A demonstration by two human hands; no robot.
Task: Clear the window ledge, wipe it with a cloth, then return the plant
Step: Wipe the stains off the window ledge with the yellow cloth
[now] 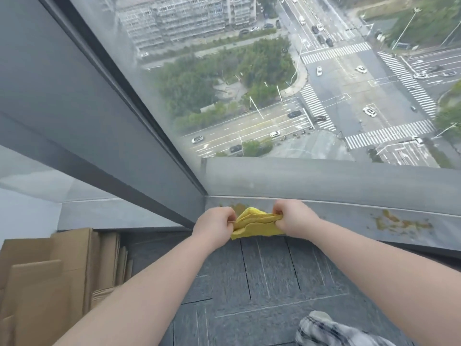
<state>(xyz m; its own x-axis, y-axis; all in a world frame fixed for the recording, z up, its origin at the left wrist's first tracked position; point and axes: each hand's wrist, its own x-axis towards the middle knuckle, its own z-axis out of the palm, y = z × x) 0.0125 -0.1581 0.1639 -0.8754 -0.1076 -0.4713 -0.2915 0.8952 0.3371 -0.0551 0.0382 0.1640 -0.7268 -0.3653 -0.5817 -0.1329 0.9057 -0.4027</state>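
Taking the window ledge [349,216] as the landmark: far to its left and below it, flattened cardboard boxes [50,275] stand on edge against the wall, down on the floor. Between them and the ledge's left end runs the dark grey window frame post [104,136], slanting down to meet the ledge at its corner.

Right at that left end of the ledge, the left hand [214,227] is closed, fingers curled and pinching the left edge of a yellow cloth [257,224]. The cloth is bunched in loose folds between the two hands, held just in front of the ledge's front edge and partly over its surface; whether it touches the ledge cannot be told. Behind the cloth a small patch of yellowish-brown stain [234,205] shows on the ledge. The right hand [293,217] is likewise closed, gripping the cloth's right edge with fingers folded in, and it sits over the ledge's surface.

Further right along the ledge, well apart from the hands, a larger smear of brownish-yellow dirt [399,222] spreads across the grey surface. Above the ledge the window glass [249,96] looks down on streets and trees. Below the ledge lies dark grey carpet tile [262,283], and below the ledge's right half, at the bottom edge of view, a grey-and-white patterned fabric [324,332] pokes in.
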